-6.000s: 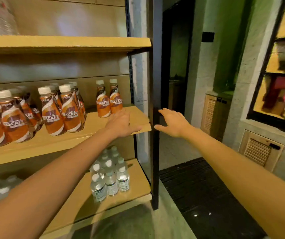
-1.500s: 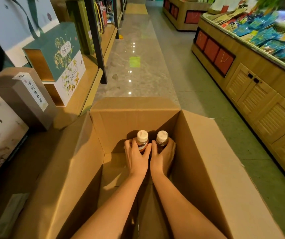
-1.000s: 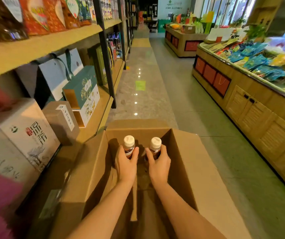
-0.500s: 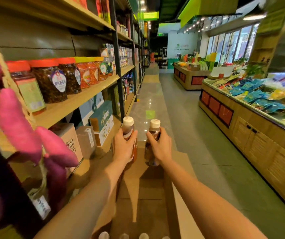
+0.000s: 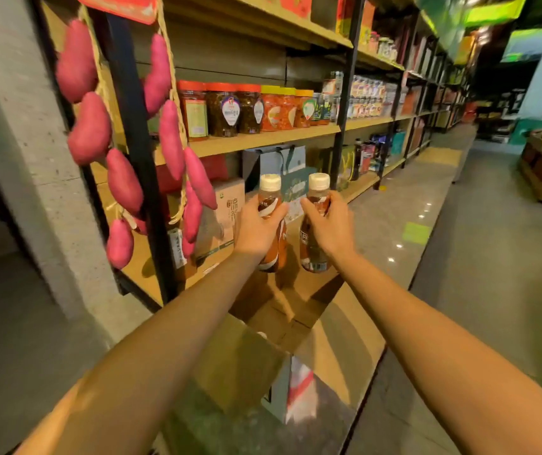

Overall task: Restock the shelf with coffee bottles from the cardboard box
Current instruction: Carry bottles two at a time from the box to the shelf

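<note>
Two strings of pink sweet-potato shapes (image 5: pixel 91 128) hang at the left. One lies across the black upright (image 5: pixel 135 165) of the shelving, next to a grey pillar (image 5: pixel 17 142). Jars (image 5: pixel 227 110) with red and yellow lids line a wooden shelf board (image 5: pixel 263 139) behind the hands, and gift boxes (image 5: pixel 228 208) sit on the level below it. The open cardboard box (image 5: pixel 299 310) stands on the floor under the forearms, its flaps spread. A blurred white and red carton (image 5: pixel 299 389) lies at its near side. The tiled aisle (image 5: pixel 466 244) runs away on the right.

The left hand (image 5: pixel 256 229) wraps its fingers round the upper body of the left bottle (image 5: pixel 278 251). The right hand (image 5: pixel 333 229) grips the right bottle (image 5: pixel 312 254) the same way. Both coffee bottles are held in the air above the box, in front of the gift boxes, close beside each other with a gap between the caps. Each stands upright, its long axis near vertical, with the white cap up and the base towards the box. The fingers hide part of each label.
</note>
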Demonstrator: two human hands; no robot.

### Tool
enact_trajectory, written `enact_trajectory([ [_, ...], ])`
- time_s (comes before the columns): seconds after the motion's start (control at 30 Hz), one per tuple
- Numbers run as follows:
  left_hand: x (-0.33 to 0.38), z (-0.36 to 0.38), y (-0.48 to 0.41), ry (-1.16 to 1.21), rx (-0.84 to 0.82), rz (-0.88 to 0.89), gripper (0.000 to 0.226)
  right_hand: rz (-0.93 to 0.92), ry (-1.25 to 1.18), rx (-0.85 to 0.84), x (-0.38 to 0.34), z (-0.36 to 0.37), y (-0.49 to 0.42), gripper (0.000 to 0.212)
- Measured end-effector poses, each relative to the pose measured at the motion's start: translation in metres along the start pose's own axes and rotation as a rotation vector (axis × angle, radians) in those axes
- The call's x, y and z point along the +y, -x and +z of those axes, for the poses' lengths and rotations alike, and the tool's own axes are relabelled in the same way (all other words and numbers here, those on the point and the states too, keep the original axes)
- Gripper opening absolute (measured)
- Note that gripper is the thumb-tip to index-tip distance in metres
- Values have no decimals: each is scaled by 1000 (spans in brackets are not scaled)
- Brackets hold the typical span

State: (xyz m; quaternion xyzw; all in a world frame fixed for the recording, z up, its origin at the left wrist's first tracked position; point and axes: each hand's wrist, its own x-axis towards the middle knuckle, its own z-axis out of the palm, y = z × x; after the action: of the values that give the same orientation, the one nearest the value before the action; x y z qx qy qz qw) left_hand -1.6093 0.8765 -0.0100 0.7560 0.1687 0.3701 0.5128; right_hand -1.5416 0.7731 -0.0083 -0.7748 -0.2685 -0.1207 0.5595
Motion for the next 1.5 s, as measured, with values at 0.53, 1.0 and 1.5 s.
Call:
enact_trajectory([
  [0.53,60,-265,210,-350,588,-104,31,-270,-305,-500,-194,98,195,39],
  [1.0,157,-509,580,-590,1029,-253,27,-414,-594,-1004,-417,115,574,36],
  [1.5,277,-679,932,-770,1509,-432,19,-618,-878,-1466,-629,67,948,37],
])
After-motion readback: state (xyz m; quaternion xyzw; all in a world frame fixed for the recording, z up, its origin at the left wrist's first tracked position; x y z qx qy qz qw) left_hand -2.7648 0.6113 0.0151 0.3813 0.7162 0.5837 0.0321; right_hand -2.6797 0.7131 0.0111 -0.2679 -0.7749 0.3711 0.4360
